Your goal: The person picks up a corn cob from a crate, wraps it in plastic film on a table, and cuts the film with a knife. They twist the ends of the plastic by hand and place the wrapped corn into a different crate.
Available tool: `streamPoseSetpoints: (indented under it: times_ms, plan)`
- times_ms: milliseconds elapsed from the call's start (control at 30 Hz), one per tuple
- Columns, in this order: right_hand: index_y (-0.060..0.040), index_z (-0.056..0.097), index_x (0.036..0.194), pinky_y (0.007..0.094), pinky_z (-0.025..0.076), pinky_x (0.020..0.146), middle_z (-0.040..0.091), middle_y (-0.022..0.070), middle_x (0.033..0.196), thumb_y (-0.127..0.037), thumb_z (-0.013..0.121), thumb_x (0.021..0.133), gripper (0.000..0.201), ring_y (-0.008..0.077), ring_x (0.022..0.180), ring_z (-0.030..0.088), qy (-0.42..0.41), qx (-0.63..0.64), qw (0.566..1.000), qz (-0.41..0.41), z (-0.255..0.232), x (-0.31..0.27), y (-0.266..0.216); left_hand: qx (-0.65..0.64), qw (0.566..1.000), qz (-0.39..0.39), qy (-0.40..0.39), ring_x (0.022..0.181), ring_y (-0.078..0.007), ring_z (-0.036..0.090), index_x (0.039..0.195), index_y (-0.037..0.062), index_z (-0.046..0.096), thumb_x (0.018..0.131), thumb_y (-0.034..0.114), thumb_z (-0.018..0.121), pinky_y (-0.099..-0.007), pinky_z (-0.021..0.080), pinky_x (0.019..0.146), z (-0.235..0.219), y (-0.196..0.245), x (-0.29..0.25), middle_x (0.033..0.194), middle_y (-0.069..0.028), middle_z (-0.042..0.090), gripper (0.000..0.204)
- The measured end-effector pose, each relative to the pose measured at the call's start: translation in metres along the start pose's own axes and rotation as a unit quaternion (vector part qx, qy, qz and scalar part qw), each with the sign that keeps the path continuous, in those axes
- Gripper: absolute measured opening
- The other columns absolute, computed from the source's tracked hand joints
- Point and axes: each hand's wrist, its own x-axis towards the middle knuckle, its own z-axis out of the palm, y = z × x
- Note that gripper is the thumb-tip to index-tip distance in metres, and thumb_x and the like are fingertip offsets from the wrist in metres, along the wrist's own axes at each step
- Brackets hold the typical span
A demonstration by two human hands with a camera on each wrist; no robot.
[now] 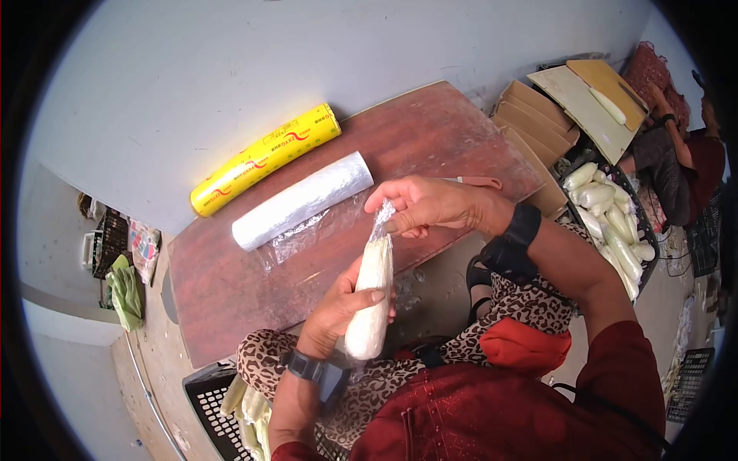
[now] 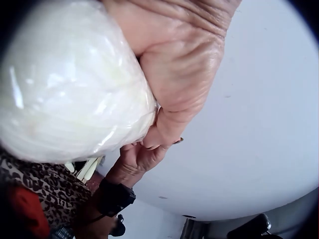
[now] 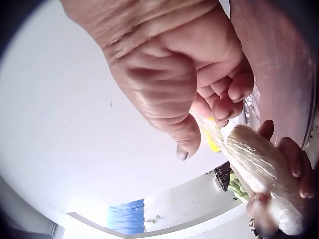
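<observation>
A long pale vegetable (image 1: 367, 326) (image 2: 70, 89) (image 3: 256, 164), wrapped in clear film, is tilted upward above the person's lap. My left hand (image 1: 336, 306) (image 2: 179, 64) grips its lower part, thumb across the front. At its upper end the film gathers into a twisted tail (image 1: 381, 219), which my right hand (image 1: 450, 206) (image 3: 169, 74) pinches between thumb and forefinger, the other fingers curled. The exact contact of thumb and film is partly hidden in the right wrist view.
A clear film roll (image 1: 304, 201) and a yellow roll (image 1: 265, 160) lie on the reddish table (image 1: 430, 123), with a peeler-like handle (image 1: 483, 182). Crates hold wrapped vegetables (image 1: 607, 203) at right and unwrapped ones (image 1: 250, 411) below left. Another person (image 1: 680, 165) sits far right.
</observation>
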Motion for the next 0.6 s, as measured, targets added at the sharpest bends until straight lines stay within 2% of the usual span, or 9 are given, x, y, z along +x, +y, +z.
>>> streamPoseSetpoints:
  times_ms: [133,233,333,600]
  plan:
    - [0.0002,0.059,0.11,0.0201,0.042,0.052,0.059,0.0009,0.077,-0.017,0.071,0.089,0.03,0.0057,0.059,0.05,0.003,-0.032,0.999,-0.017,-0.001,0.003,0.003,-0.021,1.0,-0.008,-0.009,0.075,-0.0245,0.066,0.142,0.0036,0.035,0.08,0.016,0.073,-0.0356,0.058,0.066,0.001,0.0,0.0,0.095,-0.012,0.06,0.074]
    - [-0.0008,0.062,0.098,0.0195,0.043,0.058,0.058,-0.0004,0.076,-0.013,0.068,0.09,0.016,0.0052,0.065,0.052,0.057,-0.044,0.997,-0.029,-0.003,0.006,0.007,-0.025,0.999,-0.017,-0.013,0.074,-0.0248,0.066,0.143,0.0025,0.033,0.079,0.018,0.073,-0.0356,0.058,0.065,0.001,-0.001,0.0,0.094,-0.0129,0.06,0.077]
    - [-0.002,0.062,0.091,0.0202,0.044,0.058,0.058,-0.0005,0.075,-0.011,0.066,0.09,0.01,0.0057,0.065,0.052,0.077,-0.066,0.993,-0.054,-0.004,0.007,0.005,-0.028,0.999,-0.022,-0.017,0.073,-0.0251,0.065,0.143,0.0018,0.033,0.079,0.019,0.073,-0.0357,0.058,0.065,0.001,0.0,0.002,0.094,-0.0138,0.06,0.078]
    - [-0.0023,0.061,0.093,0.0203,0.044,0.055,0.059,0.0004,0.074,-0.012,0.064,0.092,0.01,0.0051,0.063,0.053,0.126,-0.098,0.986,-0.052,-0.01,0.013,0.004,-0.036,0.999,-0.013,-0.005,0.074,-0.0248,0.066,0.142,0.0047,0.035,0.08,0.016,0.071,-0.0355,0.058,0.065,0.0,0.0,0.002,0.095,-0.0134,0.06,0.073]
